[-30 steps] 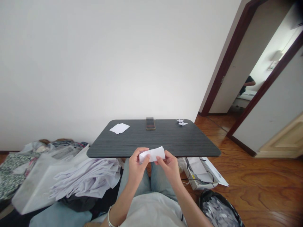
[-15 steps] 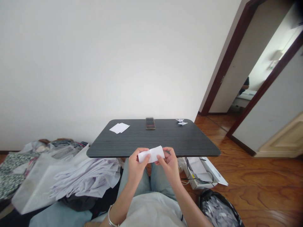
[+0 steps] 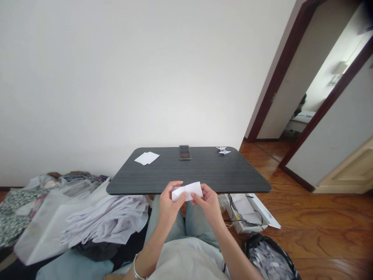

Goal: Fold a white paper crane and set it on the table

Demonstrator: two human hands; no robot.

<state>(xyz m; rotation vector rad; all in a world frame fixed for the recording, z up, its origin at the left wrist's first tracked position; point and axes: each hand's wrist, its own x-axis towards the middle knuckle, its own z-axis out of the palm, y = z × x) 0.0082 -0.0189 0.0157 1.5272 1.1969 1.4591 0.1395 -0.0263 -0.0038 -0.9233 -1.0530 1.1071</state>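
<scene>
A folded strip of white paper (image 3: 188, 190) is held between both my hands at the near edge of the dark table (image 3: 186, 171). My left hand (image 3: 170, 202) pinches its left part, thumb on the near face. My right hand (image 3: 208, 200) grips the right part, its thumb pressed near the middle of the strip. The fingertips behind the paper are partly hidden. Farther off lie a few white paper sheets (image 3: 147, 158) at the table's left and paper cranes (image 3: 224, 152) at its far right.
At the table's far edge stands a small dark, clear-edged object (image 3: 185, 152). Heaped white cloth (image 3: 110, 219) lies to the left. On the right floor are a white box (image 3: 250, 225) with cables and a black bag (image 3: 269, 258) of paper scraps. A doorway opens at right.
My two thumbs have moved closer together along the paper strip, toward its middle. The strip has shifted slightly. Things on the table stay where they were.
</scene>
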